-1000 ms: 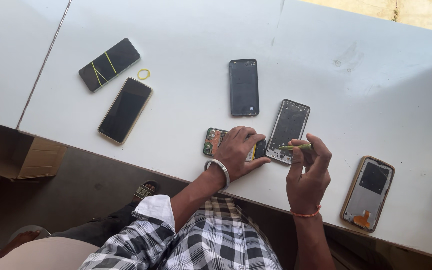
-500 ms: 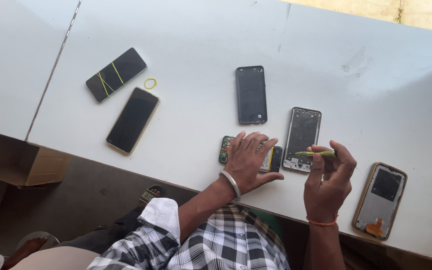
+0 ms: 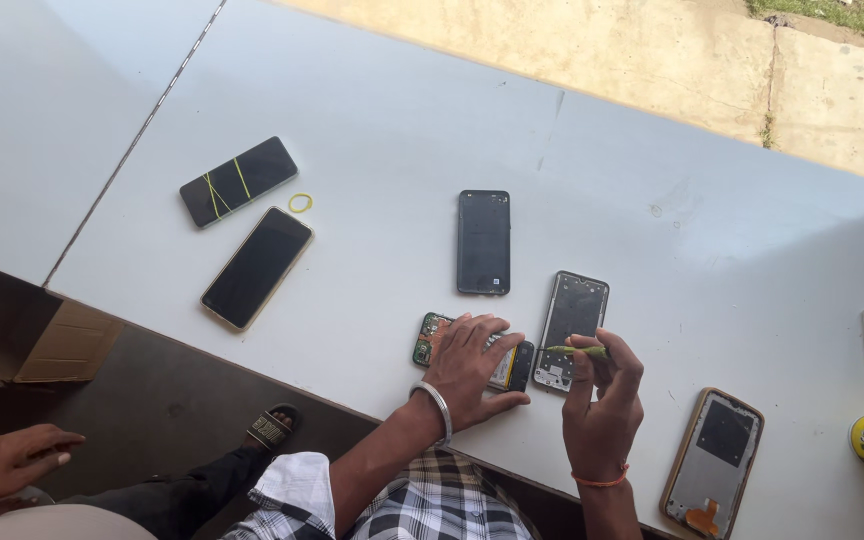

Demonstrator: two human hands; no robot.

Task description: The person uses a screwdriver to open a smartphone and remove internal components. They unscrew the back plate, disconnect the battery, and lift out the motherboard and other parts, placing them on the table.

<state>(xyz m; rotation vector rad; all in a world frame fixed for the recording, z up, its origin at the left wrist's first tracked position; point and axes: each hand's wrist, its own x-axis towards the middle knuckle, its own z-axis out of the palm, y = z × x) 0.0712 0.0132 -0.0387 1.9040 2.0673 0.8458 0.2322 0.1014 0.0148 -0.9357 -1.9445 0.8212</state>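
The left hand (image 3: 472,365) lies flat, fingers spread, on an opened phone (image 3: 472,352) with its green board showing, near the front edge of the white bench (image 3: 652,170). The right hand (image 3: 602,405) pinches a small green-tipped tool (image 3: 577,351) just beside a bare phone frame (image 3: 572,328)

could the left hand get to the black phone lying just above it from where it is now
Probably yes. The left hand rests on the opened phone, and only bare table lies between it and the black phone.
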